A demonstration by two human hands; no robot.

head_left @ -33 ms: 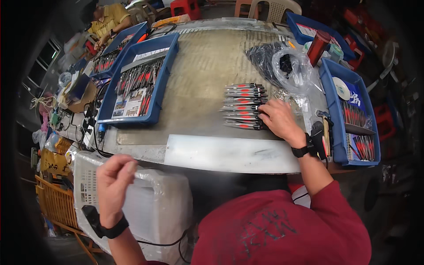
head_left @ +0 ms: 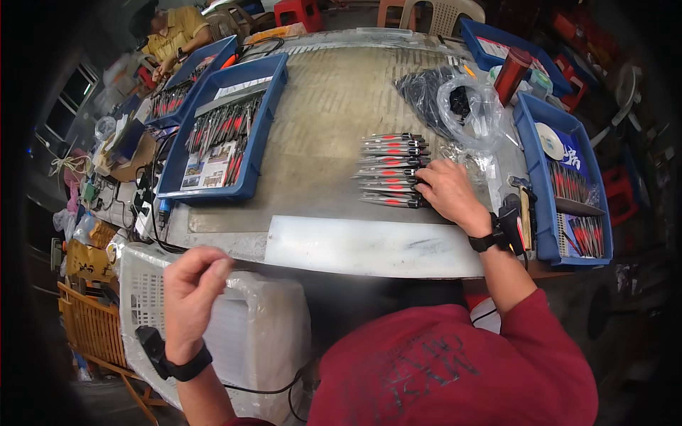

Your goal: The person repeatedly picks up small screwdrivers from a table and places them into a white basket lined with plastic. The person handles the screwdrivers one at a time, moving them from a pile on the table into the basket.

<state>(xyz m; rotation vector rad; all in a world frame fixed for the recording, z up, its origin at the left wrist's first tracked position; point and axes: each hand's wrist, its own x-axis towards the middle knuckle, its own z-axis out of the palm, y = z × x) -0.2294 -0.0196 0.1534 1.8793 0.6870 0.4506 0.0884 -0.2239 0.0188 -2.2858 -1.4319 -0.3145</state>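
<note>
A stack of silver pens with red and black sections (head_left: 387, 172) lies in neat rows on the worktable (head_left: 320, 121). At their right-hand ends is my right hand (head_left: 453, 192), its fingers bent and gripping a pen's end; the palm hides the exact hold. My left hand (head_left: 195, 291) hovers past the table's front edge, above a white plastic basket (head_left: 145, 305) lined with clear plastic. Its fingers are curled with the thumb pressed against them, and whatever may be inside is hidden. Each wrist wears a black band.
Blue trays of pens stand at left (head_left: 245, 170) and right (head_left: 543, 234). A white board (head_left: 369, 245) lies along the front edge. Clear bags of dark parts (head_left: 426, 92) and a red cylinder (head_left: 511, 77) are at the far right. A person in yellow (head_left: 177, 32) sits far left.
My left hand has shifted slightly to the right, still curled above the basket. My right hand stays at the pens, which have not visibly moved.
</note>
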